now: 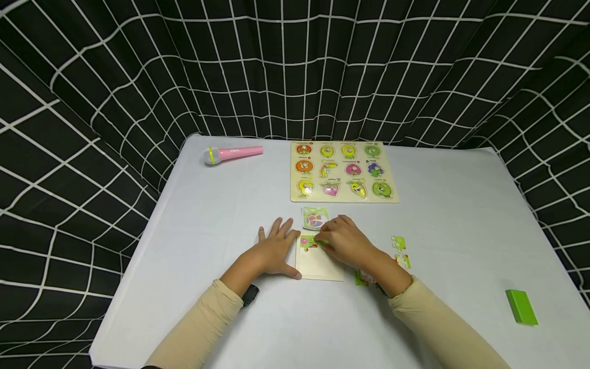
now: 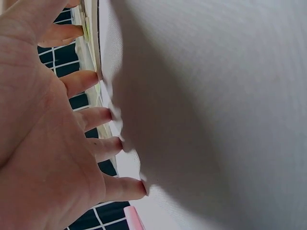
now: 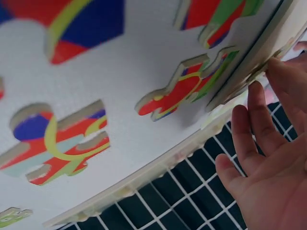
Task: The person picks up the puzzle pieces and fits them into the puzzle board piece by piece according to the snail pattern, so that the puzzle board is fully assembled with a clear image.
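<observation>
left hand [image 1: 275, 254]: fingers straight and spread, palm down. the index fingertip is at the far left corner of the tray [image 1: 318, 267]; the thumb touches its near left corner. the tray's left edge runs between the two. the other fingertips rest on the table [image 1: 193, 220] in the left wrist view's direction, away from the tray.

right hand [image 1: 346, 243]: thumb and finger pinch a held piece [image 1: 321, 242] over the far part of the tray. a corner piece [image 1: 306, 241] lies in the tray's far left corner, between the hands. bare tray floor extends from the right fingertips to the near edge.

clearances: a card [image 1: 315, 218] lies just beyond the right fingertips, near the tray's far edge. beyond it, the fruit board [image 1: 391, 193] bounds forward travel. loose pieces [image 1: 398, 243] lie right of the right hand and partly under its forearm. a green block [image 1: 522, 307] is well to the right, near the table's right edge. the microphone [image 1: 239, 152] lies beyond the left hand, near the far edge. a wide stretch of table separates the left hand from the left edge; a grid curtain [image 1: 272, 66] hangs past the far edge.
</observation>
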Action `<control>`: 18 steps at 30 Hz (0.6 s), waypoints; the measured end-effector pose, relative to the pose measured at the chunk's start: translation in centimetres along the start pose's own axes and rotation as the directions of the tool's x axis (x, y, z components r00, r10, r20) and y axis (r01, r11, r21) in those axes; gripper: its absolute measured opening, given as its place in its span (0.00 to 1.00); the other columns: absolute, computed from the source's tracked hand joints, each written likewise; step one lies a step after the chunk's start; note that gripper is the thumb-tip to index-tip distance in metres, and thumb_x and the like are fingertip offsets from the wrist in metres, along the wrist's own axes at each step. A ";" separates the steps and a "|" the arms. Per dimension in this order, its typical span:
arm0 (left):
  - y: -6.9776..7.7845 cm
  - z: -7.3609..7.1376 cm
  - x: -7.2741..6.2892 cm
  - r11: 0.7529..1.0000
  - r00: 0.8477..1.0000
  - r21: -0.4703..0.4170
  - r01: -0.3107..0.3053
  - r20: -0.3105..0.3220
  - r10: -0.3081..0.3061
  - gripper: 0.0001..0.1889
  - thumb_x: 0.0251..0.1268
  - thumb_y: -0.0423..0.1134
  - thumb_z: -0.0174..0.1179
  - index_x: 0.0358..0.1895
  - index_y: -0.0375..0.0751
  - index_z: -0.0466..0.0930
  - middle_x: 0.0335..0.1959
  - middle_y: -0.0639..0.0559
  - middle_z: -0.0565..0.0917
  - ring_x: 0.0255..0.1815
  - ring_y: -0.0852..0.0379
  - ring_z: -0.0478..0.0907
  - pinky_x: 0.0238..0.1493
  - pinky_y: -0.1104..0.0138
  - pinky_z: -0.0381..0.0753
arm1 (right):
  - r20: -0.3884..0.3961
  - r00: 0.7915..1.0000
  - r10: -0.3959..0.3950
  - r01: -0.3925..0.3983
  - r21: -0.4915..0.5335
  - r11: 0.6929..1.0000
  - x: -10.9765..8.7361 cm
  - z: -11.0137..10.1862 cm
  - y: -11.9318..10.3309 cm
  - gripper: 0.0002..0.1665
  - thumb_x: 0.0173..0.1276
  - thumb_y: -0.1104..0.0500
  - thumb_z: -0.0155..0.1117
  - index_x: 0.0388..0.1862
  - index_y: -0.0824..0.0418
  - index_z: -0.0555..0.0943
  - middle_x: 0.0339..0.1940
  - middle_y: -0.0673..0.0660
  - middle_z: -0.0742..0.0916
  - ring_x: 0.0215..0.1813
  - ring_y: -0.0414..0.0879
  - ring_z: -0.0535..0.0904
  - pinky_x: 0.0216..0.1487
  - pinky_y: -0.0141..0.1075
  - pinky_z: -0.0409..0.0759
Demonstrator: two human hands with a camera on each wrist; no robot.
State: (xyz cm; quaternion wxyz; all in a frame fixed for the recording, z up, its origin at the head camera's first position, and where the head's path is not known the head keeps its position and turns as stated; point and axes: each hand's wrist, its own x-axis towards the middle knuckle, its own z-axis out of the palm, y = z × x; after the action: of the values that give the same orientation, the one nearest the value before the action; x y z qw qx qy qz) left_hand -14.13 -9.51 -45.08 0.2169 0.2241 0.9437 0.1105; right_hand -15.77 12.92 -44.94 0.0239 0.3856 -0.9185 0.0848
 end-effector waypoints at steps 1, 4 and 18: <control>0.0 0.0 0.0 1.000 1.000 -0.001 -0.002 -0.001 0.002 0.58 0.41 0.68 0.71 0.75 0.46 0.55 0.80 0.42 0.42 0.79 0.37 0.33 0.66 0.30 0.45 | 0.001 1.000 0.002 -0.002 -0.007 1.000 0.0 0.0 0.0 0.13 0.56 0.59 0.75 0.42 0.53 0.88 0.43 0.52 0.87 0.51 0.51 0.80 0.65 0.52 0.68; 0.0 0.0 0.1 1.000 1.000 -0.005 -0.007 -0.005 0.007 0.57 0.41 0.68 0.71 0.75 0.46 0.55 0.80 0.42 0.42 0.79 0.37 0.33 0.66 0.30 0.45 | 0.006 1.000 0.008 -0.008 -0.022 1.000 0.0 0.0 -0.1 0.13 0.57 0.59 0.75 0.42 0.52 0.88 0.44 0.52 0.87 0.52 0.51 0.80 0.66 0.53 0.67; -0.1 0.1 0.1 1.000 1.000 0.001 0.001 0.006 -0.001 0.59 0.40 0.69 0.70 0.75 0.46 0.55 0.80 0.42 0.42 0.79 0.37 0.32 0.66 0.30 0.45 | 0.030 0.999 0.016 -0.016 -0.015 1.000 -0.2 0.1 -0.2 0.14 0.58 0.57 0.74 0.44 0.51 0.88 0.45 0.50 0.87 0.54 0.52 0.78 0.65 0.55 0.66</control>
State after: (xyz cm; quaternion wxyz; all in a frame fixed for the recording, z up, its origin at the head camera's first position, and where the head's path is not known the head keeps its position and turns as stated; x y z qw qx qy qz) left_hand -14.16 -9.53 -45.21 0.2197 0.2242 0.9432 0.1091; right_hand -15.52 12.93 -45.05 0.0125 0.3792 -0.9224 0.0723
